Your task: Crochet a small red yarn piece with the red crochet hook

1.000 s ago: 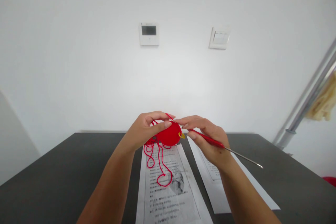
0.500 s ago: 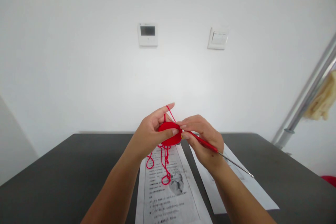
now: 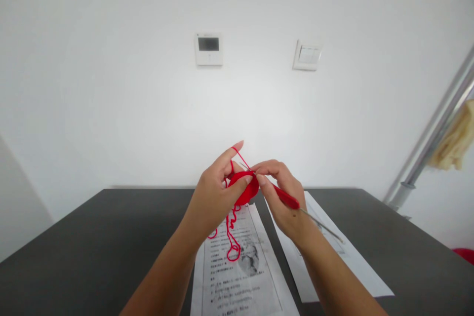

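Spreading out under my grip is the dk table [image 3: 92, 247], w/ a printed sheet [image 3: 237, 286] lying just below & a 2nd sheet [image 3: 307, 281] lying below to the right. My L hand [image 3: 213, 187] is pinching the red piece [image 3: 250, 195] betw thumb & fingers; my R hand [image 3: 285, 216] is gripping the hook [image 3: 288, 198] by the piece's upper R edge. Piece is looking light, soft, prob. bendy; rim's seeming the best hold. Yarn [image 3: 242, 159] is looping over my L index finger, which is pointing up; R fingertips are resting nr the L thumb.
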The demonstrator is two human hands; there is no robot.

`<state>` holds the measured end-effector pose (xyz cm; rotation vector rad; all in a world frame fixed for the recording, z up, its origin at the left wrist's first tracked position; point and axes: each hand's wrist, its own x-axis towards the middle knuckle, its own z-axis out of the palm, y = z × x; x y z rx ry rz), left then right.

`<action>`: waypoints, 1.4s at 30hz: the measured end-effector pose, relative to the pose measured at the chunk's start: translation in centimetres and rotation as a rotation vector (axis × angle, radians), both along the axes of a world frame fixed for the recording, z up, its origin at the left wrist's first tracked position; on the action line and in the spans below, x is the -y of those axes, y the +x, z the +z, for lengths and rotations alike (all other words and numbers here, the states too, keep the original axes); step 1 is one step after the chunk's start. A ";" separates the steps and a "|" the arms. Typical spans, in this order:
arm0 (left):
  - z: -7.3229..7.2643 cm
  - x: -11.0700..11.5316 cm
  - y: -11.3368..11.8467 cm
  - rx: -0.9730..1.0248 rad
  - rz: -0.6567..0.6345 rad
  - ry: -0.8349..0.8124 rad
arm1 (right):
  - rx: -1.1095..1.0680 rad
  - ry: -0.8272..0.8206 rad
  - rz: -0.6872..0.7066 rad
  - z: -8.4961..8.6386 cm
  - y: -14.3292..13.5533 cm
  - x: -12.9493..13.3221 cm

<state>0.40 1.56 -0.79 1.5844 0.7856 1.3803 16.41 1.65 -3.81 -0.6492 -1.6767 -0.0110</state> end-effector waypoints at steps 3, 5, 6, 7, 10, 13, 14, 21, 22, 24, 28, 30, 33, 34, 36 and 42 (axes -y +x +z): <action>-0.6 -0.3 0.8 0.059 -0.010 -0.002 | 0.069 0.191 -0.093 -0.8 -0.7 -0.9; -0.7 -0.8 0.9 0.146 -0.114 -0.090 | 0.098 0.270 -0.119 -1.3 -1.0 -1.4; -0.7 -1.0 0.8 0.185 -0.175 -0.140 | 0.103 0.288 -0.112 -1.4 -1.1 -1.5; -0.6 -1.3 0.6 0.215 -0.235 -0.187 | 0.105 0.291 -0.086 -1.4 -1.2 -1.5; -0.4 -2.0 -0.6 0.242 -0.388 -0.301 | 0.038 0.172 0.059 -0.7 -0.9 -0.5; -0.3 -2.3 -1.8 0.225 -0.526 -0.367 | -0.071 -0.045 0.188 0.3 -0.2 0.7; -0.3 -2.3 -2.1 0.226 -0.564 -0.378 | -0.082 -0.074 0.226 0.5 0.0 0.9; -0.7 -2.5 -2.1 0.243 -0.601 -0.320 | -0.058 0.011 0.298 1.0 0.5 0.6; -0.8 -2.5 -2.0 0.242 -0.601 -0.308 | -0.051 0.029 0.302 1.0 0.5 0.5; -0.9 -2.5 -1.9 0.252 -0.621 -0.299 | -0.035 0.061 0.320 1.0 0.6 0.5; -0.6 -2.2 -2.1 0.303 -0.669 -0.292 | -0.029 0.090 0.360 1.0 0.6 0.9; -0.3 -2.1 -2.2 0.354 -0.689 -0.255 | -0.083 0.065 0.397 0.9 0.5 1.2; 0.2 -1.8 -2.3 0.412 -0.695 -0.202 | -0.196 -0.006 0.487 0.8 0.2 1.6; 0.3 -1.7 -2.3 0.423 -0.695 -0.194 | -0.228 -0.034 0.517 0.8 0.1 1.7; 0.5 -1.6 -2.3 0.435 -0.711 -0.190 | -0.276 -0.080 0.565 0.8 0.1 1.8; 0.3 -1.9 -2.9 0.391 -0.760 -0.236 | -0.329 -0.175 0.650 0.8 0.7 1.5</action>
